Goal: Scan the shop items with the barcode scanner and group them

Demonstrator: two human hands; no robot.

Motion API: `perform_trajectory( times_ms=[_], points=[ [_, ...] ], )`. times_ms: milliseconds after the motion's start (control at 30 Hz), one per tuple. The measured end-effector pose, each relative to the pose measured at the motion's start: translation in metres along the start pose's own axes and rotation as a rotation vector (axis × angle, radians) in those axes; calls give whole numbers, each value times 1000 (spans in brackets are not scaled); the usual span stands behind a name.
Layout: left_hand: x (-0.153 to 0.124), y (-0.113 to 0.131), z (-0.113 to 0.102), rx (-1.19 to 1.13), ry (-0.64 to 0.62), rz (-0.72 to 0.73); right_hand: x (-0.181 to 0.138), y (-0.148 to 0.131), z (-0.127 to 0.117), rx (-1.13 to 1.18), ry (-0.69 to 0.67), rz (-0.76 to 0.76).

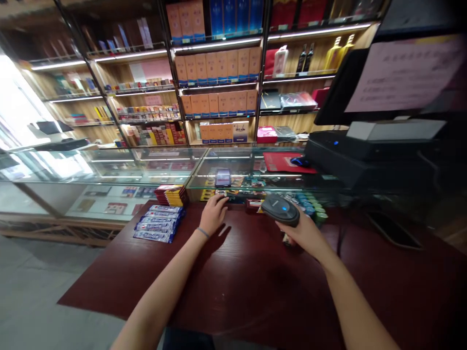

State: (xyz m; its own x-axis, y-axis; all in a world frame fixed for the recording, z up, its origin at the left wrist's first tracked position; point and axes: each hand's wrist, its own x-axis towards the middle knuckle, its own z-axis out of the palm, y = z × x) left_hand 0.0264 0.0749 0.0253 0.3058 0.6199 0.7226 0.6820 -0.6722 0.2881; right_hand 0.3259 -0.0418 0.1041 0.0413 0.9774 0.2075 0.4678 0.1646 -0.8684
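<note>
My right hand (301, 232) is wrapped around the handle of a dark grey barcode scanner (280, 210) with a blue light on top. The scanner is held above the dark red wooden counter (248, 272), its head pointing away from me. My left hand (214, 214) reaches to the back of the counter, fingers stretched forward and slightly apart. Its fingertips are close to a small pale item (220, 193) at the edge of the glass case; whether they touch it I cannot tell. Beyond them a small device with a lit screen (223, 177) stands on the glass.
Blue-and-white packets (158, 223) lie in a row on the left, beside stacked red and yellow packs (170, 195). Green rolls (317, 209) stand behind the scanner. A phone (394, 229) lies at right, below the monitor (343, 87). A glass display case (160, 163) runs behind.
</note>
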Motion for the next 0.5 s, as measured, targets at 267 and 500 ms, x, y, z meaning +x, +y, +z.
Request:
perform_trajectory(
  times_ms=[267, 500],
  points=[
    [18, 61, 97, -90, -178, 66, -1, 15, -48, 74, 106, 55],
    [25, 86, 137, 17, -287, 54, -3, 24, -62, 98, 150, 97]
  ],
)
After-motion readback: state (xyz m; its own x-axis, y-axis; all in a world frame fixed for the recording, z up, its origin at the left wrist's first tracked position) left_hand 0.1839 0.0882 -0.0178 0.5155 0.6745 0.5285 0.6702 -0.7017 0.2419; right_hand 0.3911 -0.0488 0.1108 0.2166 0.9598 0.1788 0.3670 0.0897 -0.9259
